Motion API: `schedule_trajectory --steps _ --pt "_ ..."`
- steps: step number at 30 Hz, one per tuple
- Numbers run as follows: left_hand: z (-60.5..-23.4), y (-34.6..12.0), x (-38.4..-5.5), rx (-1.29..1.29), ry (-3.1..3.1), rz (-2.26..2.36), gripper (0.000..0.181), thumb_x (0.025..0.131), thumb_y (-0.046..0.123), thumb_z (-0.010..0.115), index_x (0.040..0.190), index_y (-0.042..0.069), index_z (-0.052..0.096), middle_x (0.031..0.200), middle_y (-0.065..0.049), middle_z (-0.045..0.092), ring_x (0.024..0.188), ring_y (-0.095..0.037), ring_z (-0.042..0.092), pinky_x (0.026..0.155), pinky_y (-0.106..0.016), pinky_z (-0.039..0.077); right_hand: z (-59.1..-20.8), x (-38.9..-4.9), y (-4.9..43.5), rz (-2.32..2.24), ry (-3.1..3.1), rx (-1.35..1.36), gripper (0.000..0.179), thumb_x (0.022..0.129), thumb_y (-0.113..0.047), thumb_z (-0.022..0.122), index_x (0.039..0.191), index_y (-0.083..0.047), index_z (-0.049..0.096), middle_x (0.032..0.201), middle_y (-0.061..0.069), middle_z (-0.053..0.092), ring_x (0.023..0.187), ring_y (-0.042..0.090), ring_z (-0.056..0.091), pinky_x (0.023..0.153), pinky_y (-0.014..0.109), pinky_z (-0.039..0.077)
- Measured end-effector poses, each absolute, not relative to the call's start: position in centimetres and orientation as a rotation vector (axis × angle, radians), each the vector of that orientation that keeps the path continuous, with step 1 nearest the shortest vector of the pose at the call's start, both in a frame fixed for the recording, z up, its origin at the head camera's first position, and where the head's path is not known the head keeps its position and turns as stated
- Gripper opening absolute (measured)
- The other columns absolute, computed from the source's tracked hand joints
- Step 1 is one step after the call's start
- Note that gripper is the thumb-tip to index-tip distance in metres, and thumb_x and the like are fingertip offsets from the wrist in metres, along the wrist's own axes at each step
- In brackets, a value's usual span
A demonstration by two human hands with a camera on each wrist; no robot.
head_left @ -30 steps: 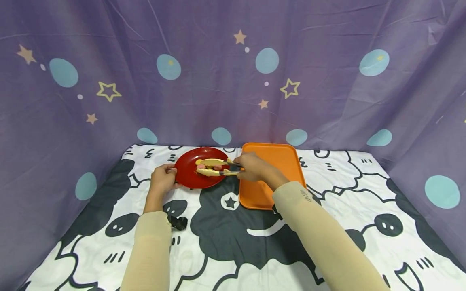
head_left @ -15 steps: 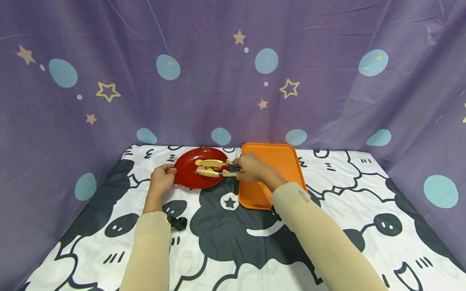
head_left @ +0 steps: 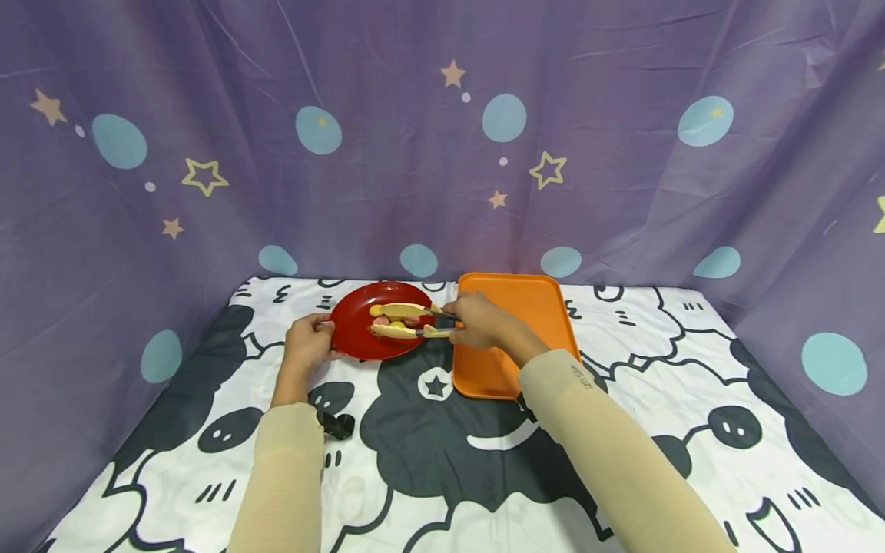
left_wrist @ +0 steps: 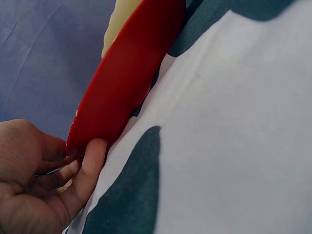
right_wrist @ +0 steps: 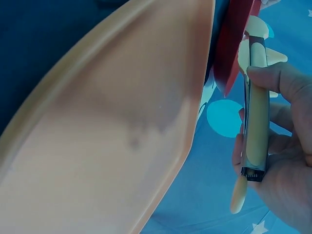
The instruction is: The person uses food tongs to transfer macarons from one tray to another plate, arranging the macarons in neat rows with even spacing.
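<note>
At the left rim of a round red plate (head_left: 356, 332), my left hand (head_left: 305, 343) grips the edge between thumb and fingers. The left wrist view shows a thumb or finger (left_wrist: 92, 158) against the plate's side. My right hand (head_left: 480, 321) holds kitchen tongs (right_wrist: 257, 122) with cream-coloured tips, its thumb on the near arm in the right wrist view. The tongs reach left over the plate, arms spread apart. Between and beside their tips lie small food pieces, pink (head_left: 382, 322) and yellow (head_left: 398, 325), partly hidden by the tongs.
An orange tray (head_left: 515, 290) lies right of the plate, under my right hand and wrist. The table is covered with a black-and-white cartoon cloth (head_left: 415, 461). A purple patterned curtain (head_left: 387, 200) stands behind and at both sides.
The tongs' tips sit slightly farther apart than a second ago. Both hands keep their grips, and the plate and tray stay in place.
</note>
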State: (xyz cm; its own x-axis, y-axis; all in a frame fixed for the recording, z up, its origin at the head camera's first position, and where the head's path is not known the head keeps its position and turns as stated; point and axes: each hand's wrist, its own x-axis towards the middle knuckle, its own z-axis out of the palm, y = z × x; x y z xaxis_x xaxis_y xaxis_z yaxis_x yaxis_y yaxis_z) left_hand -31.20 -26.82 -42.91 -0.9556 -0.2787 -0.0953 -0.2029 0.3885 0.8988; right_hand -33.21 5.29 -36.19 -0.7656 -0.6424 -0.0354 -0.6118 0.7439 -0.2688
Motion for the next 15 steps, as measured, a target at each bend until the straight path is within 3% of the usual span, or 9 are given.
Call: schedule_trajectory --steps 6,15 --pt "-43.1 -26.7 -31.3 0.437 -2.558 -1.646 0.042 0.109 0.016 0.045 0.148 -0.002 0.049 0.124 -0.024 0.058 0.082 -0.025 0.069 0.066 -0.033 0.064 -36.2 -32.9 6.4 -0.438 2.829 -1.031 0.026 0.093 -0.014 0.066 0.117 -0.006 0.069 0.092 0.008 0.061 0.091 0.024 0.048 0.080 0.037 0.042" --pt "-43.2 -26.8 -31.4 0.446 -2.557 -1.667 0.044 0.109 0.016 0.046 0.149 -0.002 0.047 0.127 -0.024 0.057 0.084 -0.025 0.069 0.066 -0.033 0.064 -36.0 -32.3 8.0 -0.500 2.893 -0.966 0.047 0.092 -0.019 0.069 0.135 -0.003 0.060 0.116 0.015 0.060 0.099 0.027 0.049 0.085 0.039 0.048"
